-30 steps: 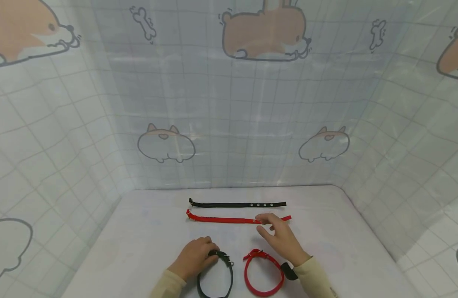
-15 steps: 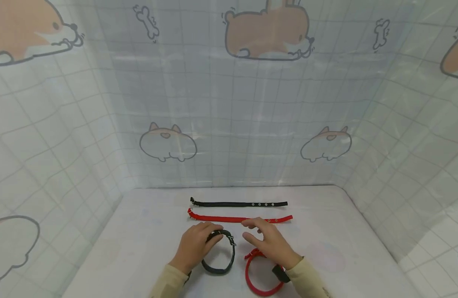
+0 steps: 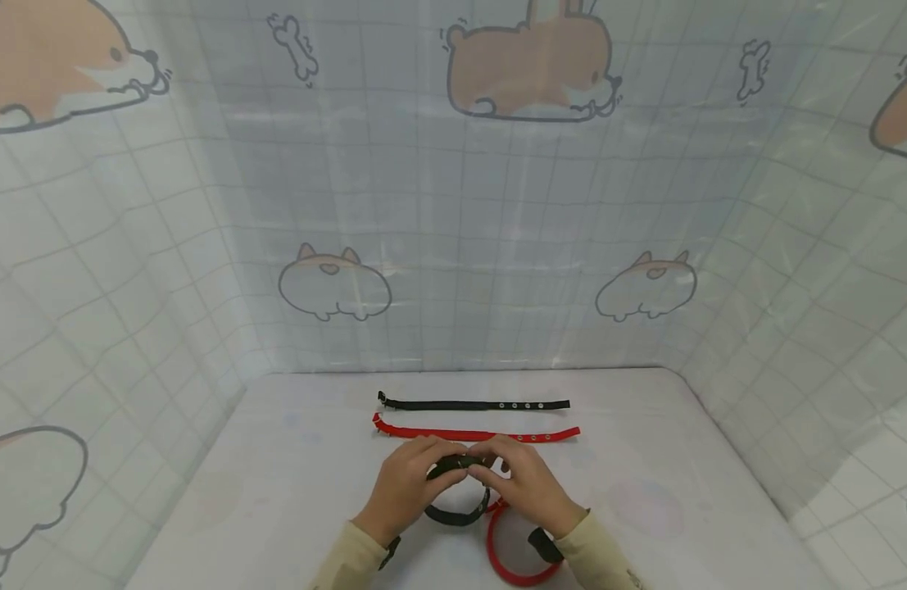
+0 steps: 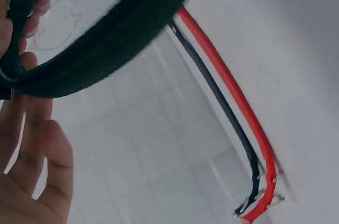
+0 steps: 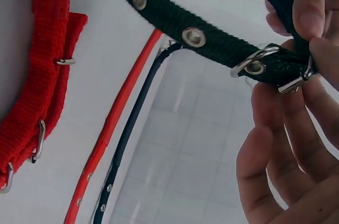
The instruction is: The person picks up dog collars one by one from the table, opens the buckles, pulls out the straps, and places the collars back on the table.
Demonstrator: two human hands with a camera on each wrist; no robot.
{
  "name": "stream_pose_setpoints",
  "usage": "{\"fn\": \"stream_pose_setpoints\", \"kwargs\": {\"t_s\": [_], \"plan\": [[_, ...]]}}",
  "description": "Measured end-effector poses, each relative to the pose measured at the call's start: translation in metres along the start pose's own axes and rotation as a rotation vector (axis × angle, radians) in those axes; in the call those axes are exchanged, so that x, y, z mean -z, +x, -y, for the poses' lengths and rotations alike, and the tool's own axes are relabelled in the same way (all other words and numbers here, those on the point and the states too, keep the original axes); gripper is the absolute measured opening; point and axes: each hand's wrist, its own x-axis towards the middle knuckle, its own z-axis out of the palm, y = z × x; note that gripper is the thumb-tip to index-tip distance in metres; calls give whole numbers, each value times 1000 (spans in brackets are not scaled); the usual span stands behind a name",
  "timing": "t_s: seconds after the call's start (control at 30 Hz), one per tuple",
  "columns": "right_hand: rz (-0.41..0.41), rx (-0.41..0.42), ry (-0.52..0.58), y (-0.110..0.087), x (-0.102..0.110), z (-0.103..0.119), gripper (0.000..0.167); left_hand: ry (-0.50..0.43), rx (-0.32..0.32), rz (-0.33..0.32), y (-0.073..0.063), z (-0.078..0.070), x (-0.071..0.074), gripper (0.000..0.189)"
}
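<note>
A dark green, nearly black pet collar (image 3: 456,518), buckled into a loop, is held up above the table between both hands. My left hand (image 3: 405,489) grips its upper strap between thumb and fingers. My right hand (image 3: 528,485) pinches it beside the buckle (image 5: 296,82), and the two hands' fingertips meet there. Metal eyelets dot the strap, seen closely in the right wrist view. Below my right hand lies a red collar (image 3: 492,545), also looped and buckled, partly covered by that hand and wrist.
Beyond the hands, a red collar (image 3: 438,433) and a black collar (image 3: 446,406) lie stretched out straight and roughly parallel on the white table (image 3: 261,459). A patterned curtain (image 3: 490,205) stands behind the table and along both sides.
My left hand has lifted the dark collar off the table and brought it forward and rightward. My right hand has come from near the straight red collar to pinch the lifted one.
</note>
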Motion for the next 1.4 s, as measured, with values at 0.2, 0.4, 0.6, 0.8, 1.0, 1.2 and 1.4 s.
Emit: {"fn": "stream_pose_setpoints", "kwargs": {"t_s": [0.2, 0.4, 0.6, 0.8, 1.0, 1.2, 1.4], "plan": [[8, 30, 14, -3, 0, -3, 25, -67, 142, 101, -5, -5, -2, 41], [-11, 71, 26, -7, 0, -4, 25, -110, 201, 104, -5, -9, -4, 37], [-29, 78, 55, -8, 2, -6, 23, -83, 169, 61, -4, -7, -5, 29], [-20, 49, 62, -8, 5, -8, 25, -56, 127, 32, -4, -5, -5, 28], [14, 38, -73, -10, 8, -7, 25, -15, 6, 21, -3, -6, -8, 26], [-20, 76, -120, -11, 10, -10, 21, -23, -10, 23, -4, -10, -11, 26], [-53, 85, -43, -11, 10, -12, 22, -34, 31, 10, -4, -10, -11, 27]]}}
